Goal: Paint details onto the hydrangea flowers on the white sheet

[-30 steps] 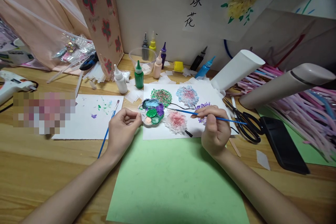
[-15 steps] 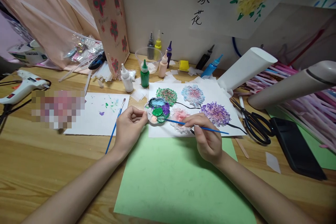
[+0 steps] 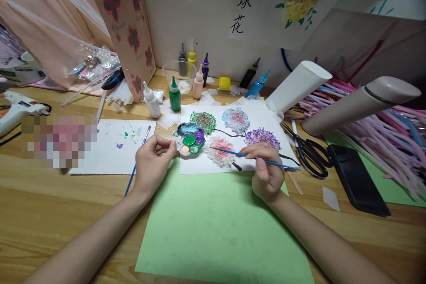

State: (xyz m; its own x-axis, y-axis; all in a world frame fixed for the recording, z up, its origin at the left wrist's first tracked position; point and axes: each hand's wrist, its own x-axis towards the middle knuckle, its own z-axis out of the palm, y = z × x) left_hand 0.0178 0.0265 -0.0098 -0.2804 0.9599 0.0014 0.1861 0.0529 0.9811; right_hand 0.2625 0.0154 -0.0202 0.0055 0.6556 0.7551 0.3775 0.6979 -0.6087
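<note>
My left hand [image 3: 155, 162] pinches the near-left rim of a small paint palette [image 3: 189, 140] with blue, green, purple and peach paint in its wells. In my right hand [image 3: 266, 168] is a thin blue paintbrush [image 3: 239, 155], its tip just right of the palette and over the pink flower [image 3: 222, 150]. That flower is one of several ruffled paper flowers on a white sheet [image 3: 199, 168]; near it are a green one [image 3: 203, 120], a light blue one [image 3: 235, 118] and a purple one [image 3: 262, 139]. A second blue paintbrush [image 3: 131, 179] rests left of my left hand.
Under the sheet lies green paper [image 3: 219, 226]. Paint bottles, such as a green one [image 3: 175, 94] and a white one [image 3: 151, 100], stand behind. Scissors [image 3: 312, 153], a phone [image 3: 358, 179] and a grey flask [image 3: 359, 105] are at right. A paint-spotted white card [image 3: 109, 151] lies left.
The brush in my right hand has drawn away from the palette to the right, its tip now over the pink flower. The whole view has shifted a little; my left hand still holds the palette.
</note>
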